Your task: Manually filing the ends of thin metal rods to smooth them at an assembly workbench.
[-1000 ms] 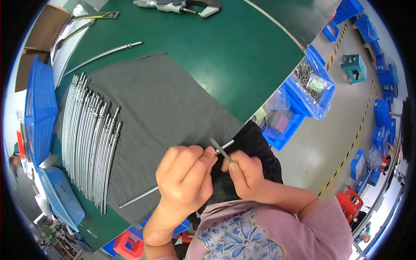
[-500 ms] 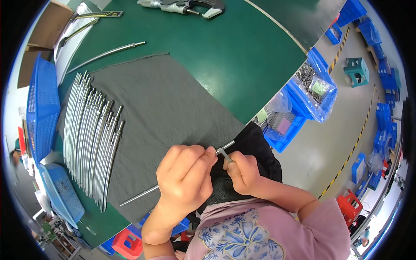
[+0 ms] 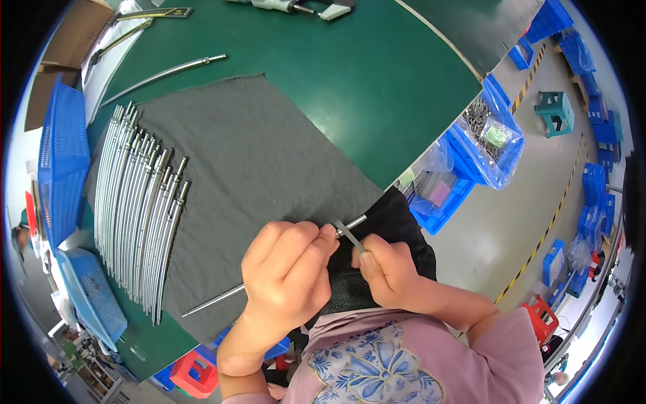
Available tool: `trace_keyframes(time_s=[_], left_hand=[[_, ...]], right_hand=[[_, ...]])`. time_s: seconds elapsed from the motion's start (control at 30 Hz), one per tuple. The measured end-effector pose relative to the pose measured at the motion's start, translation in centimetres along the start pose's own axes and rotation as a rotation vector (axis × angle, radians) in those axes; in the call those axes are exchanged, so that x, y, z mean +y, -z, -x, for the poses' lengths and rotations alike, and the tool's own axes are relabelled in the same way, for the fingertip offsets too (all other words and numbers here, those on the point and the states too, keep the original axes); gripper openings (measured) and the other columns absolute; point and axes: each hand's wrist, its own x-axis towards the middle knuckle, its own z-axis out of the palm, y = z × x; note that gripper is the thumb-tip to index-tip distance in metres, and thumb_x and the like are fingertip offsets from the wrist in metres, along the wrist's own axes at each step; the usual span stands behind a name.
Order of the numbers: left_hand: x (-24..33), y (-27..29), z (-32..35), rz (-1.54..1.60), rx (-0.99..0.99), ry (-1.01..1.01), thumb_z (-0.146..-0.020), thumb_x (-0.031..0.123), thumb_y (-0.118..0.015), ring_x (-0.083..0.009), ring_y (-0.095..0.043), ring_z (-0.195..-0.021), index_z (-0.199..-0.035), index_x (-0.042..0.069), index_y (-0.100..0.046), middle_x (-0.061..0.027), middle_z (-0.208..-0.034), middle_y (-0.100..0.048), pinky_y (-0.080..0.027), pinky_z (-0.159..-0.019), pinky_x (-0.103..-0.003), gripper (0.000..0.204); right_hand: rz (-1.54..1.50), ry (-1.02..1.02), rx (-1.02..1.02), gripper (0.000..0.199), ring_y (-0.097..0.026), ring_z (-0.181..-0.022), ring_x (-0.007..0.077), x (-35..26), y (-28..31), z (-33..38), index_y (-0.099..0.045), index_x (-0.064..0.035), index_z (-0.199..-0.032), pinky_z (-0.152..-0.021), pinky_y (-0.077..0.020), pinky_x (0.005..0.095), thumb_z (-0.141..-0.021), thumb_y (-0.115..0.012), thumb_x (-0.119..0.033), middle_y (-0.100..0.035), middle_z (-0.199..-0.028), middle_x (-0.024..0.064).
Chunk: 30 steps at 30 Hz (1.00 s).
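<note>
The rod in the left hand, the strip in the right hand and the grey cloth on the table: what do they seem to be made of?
The rod: probably metal, smooth and shiny, judging by its bright silvery highlights. The strip: dull grey, perhaps metal or abrasive stone; its blur leaves this open. The cloth: woven or knitted fabric, matte, with faint creases.

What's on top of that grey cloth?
A row of slim metal rods lies largely on the grey cloth, and the left hand holds another rod over it. Anything beneath the rods or behind that hand is hidden.
</note>
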Motion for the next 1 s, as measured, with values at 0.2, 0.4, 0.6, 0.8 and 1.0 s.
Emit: trace_keyframes(time_s=[0.2, 0.4, 0.6, 0.8, 1.0], left_hand=[[0.1, -0.1, 0.0, -0.014, 0.005, 0.002, -0.06, -0.006, -0.072, -0.0221, -0.052, -0.061, -0.081, -0.003, -0.065, -0.0071, -0.075, -0.056, -0.044, -0.051, -0.031, 0.022], [-0.2, 0.1, 0.0, -0.019, 0.009, -0.006, -0.059, -0.007, -0.072, -0.0223, -0.052, -0.06, -0.08, -0.002, -0.064, -0.0071, -0.074, -0.056, -0.044, -0.051, -0.032, 0.023], [0.0, 0.2, -0.4, -0.047, 0.009, 0.0, -0.059, -0.006, -0.072, -0.0222, -0.052, -0.06, -0.079, -0.002, -0.064, -0.0069, -0.074, -0.056, -0.043, -0.051, -0.032, 0.022], [0.0, 0.1, -0.3, -0.033, 0.006, -0.004, -0.059, -0.007, -0.072, -0.0222, -0.052, -0.06, -0.079, -0.002, -0.065, -0.0067, -0.074, -0.056, -0.043, -0.051, -0.031, 0.022], [0.0, 0.0, -0.1, -0.035, -0.007, 0.013, -0.059, -0.007, -0.073, -0.0222, -0.052, -0.06, -0.078, -0.002, -0.065, -0.0068, -0.074, -0.056, -0.043, -0.051, -0.031, 0.022]], right_hand=[[-0.072, -0.15, -0.021, 0.007, -0.06, -0.052, 0.0283, -1.9, 0.4, 0.2, -0.053, -0.0035, -0.092, -0.047, -0.044, 0.0356, -0.094, -0.047, -0.006, -0.059, -0.064, 0.0111], [-0.073, -0.006, 0.068, 0.021, -0.046, -0.043, 0.0086, -2.1, -0.3, -1.3, -0.053, -0.0017, -0.083, -0.043, -0.0354, 0.0257, -0.098, -0.04, -0.008, -0.045, -0.05, 0.0016], [-0.058, 0.012, 0.043, 0.003, -0.061, -0.054, 0.0319, -2.0, -0.2, -2.5, -0.053, -0.0041, -0.09, -0.046, -0.0451, 0.0378, -0.092, -0.051, -0.006, -0.06, -0.065, 0.013], [-0.013, -0.002, 0.041, 0.004, -0.062, -0.055, 0.0324, -1.8, 0.1, -1.6, -0.053, -0.0038, -0.092, -0.048, -0.047, 0.0366, -0.092, -0.05, -0.007, -0.06, -0.065, 0.0125], [-0.077, -0.138, 0.032, 0.014, -0.048, -0.044, 0.0095, -2.5, 0.5, 0.5, -0.054, -0.0014, -0.089, -0.044, -0.0366, 0.027, -0.096, -0.042, -0.004, -0.047, -0.052, 0.0029]])
